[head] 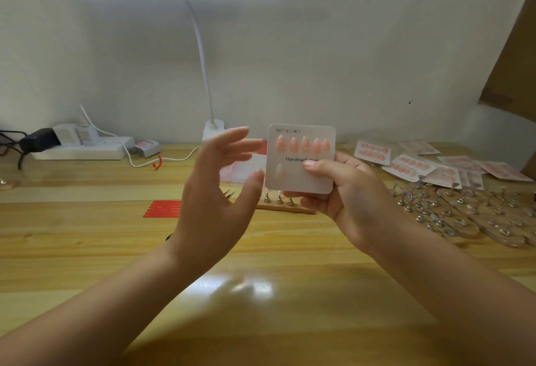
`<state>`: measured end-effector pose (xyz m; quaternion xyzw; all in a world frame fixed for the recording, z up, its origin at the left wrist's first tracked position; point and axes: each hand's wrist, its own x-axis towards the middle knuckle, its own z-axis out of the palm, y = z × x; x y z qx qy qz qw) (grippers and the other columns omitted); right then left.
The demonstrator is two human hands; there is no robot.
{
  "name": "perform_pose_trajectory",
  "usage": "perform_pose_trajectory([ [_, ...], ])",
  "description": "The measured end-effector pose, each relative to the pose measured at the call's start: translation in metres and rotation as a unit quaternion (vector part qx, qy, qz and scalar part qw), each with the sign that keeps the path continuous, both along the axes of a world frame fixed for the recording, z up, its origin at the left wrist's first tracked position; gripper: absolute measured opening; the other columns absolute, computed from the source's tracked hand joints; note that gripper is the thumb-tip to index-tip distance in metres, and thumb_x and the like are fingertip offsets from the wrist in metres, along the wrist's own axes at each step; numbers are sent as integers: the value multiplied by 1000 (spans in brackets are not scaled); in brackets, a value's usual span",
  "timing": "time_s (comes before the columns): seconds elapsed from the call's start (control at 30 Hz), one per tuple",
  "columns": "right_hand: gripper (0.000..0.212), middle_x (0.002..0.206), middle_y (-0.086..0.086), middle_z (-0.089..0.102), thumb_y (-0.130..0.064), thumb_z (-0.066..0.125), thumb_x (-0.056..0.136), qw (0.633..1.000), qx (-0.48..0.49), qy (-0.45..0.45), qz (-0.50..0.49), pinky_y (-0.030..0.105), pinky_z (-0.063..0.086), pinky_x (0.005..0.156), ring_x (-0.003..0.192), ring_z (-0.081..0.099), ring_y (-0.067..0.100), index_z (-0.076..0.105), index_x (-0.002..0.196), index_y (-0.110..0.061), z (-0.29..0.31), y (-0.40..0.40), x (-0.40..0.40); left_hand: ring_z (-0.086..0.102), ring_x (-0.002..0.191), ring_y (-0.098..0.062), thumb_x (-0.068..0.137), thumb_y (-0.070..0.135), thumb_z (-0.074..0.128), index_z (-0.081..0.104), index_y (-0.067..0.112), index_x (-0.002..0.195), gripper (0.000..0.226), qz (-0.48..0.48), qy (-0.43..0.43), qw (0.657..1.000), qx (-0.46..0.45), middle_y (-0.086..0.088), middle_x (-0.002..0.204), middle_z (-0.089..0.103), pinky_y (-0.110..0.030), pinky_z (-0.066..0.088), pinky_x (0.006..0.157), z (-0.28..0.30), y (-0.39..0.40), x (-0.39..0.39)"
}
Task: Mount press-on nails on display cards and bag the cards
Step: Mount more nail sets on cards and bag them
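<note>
The right hand [342, 191] pinches the display card [300, 159] at its lower edge; the left hand [220, 180] is spread, empty. Card likely light, stiff; hold edges, avoiding mounted nails [303, 144].

White square display card [300, 159], rounded corners, held upright facing camera above the worktop [87, 238]. Printed "Handmade Nail" mid-card, size boxes along top edge. Five peach-pink press-on nails [302, 144] in a row on upper half, tips up; lower half mostly bare, one faint nail at lower left, hard to tell. Finished bagged cards [435, 167] with two rows of pink nails each lie flat, overlapping, on worktop far right. Metal nail stands [452, 214] scattered in front of them. Three stands on wooden strip [278, 199] just below held card.
</note>
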<state>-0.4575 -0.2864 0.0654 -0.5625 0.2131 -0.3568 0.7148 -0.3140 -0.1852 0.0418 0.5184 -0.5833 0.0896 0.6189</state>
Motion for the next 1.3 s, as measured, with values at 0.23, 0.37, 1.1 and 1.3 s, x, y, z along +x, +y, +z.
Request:
perform_pose_trajectory([
  [0.23,18,89,5,75,-8,56,92,999,-22,-9,29,25,53,56,76,72,26,69,103,-14,-3,0,0,71,96,-20,64,18,77,51,25,122,64,-164,334,924,91,-1,107,70,-27,57,77,3,-4,-2],
  [0.37,18,87,3,75,-7,56,91,999,-29,-6,33,26,53,58,75,73,25,68,102,-15,-4,1,0,71,93,-22,62,17,78,51,25,122,66,-148,323,930,96,-13,112,66,-33,59,80,4,-3,-8],
  [1.1,18,90,6,75,-10,58,91,999,-34,16,33,24,51,56,77,73,28,68,105,-16,-9,1,2,69,101,-21,63,21,75,50,34,120,63,-138,352,917,125,-5,111,70,-38,56,87,3,-3,-3],
  [1.3,15,91,7,75,-9,60,90,998,-54,24,34,26,51,58,79,73,30,72,94,-18,-13,1,3,72,89,-21,65,8,79,52,36,118,66,-110,341,926,120,-9,109,66,-34,58,79,1,-4,0],
])
